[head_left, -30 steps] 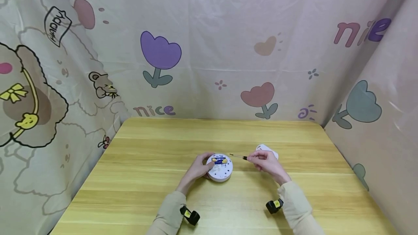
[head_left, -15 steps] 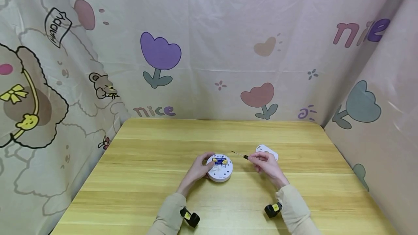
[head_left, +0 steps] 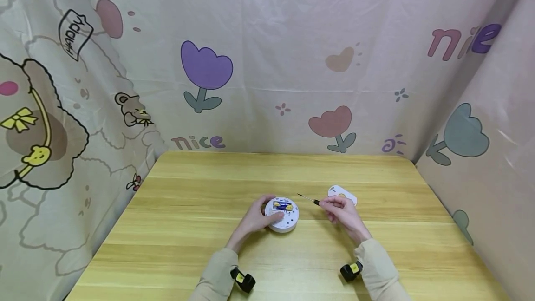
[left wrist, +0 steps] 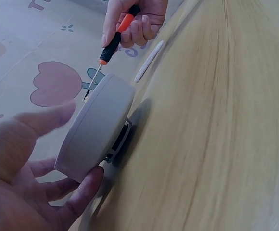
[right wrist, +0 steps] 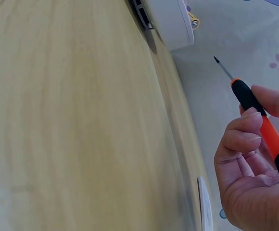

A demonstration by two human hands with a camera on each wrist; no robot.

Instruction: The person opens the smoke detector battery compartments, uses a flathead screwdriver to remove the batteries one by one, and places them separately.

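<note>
A round white plastic device [head_left: 288, 223] with a blue and yellow part [head_left: 283, 206] on its upper face is at the middle of the table. My left hand [head_left: 255, 217] grips it from the left, thumb over the face and fingers at the side and underside. In the left wrist view the device's thick side wall [left wrist: 98, 122] stands tilted, with a dark-slotted piece [left wrist: 119, 141] beneath it. My right hand [head_left: 344, 214] holds a small screwdriver [right wrist: 272, 134] with an orange and black handle. The screwdriver's tip points at the device, a short gap away from it.
A flat white plate [head_left: 347, 194] lies on the wooden table [head_left: 188, 189] just behind my right hand. Black wrist cameras hang at both beige sleeves [head_left: 217, 268]. A printed curtain [head_left: 267, 59] stands along the table's back and sides.
My left thumb has slid right and down across the device's face, away from the blue and yellow part. The screwdriver tip has risen slightly and shifted a little right.
</note>
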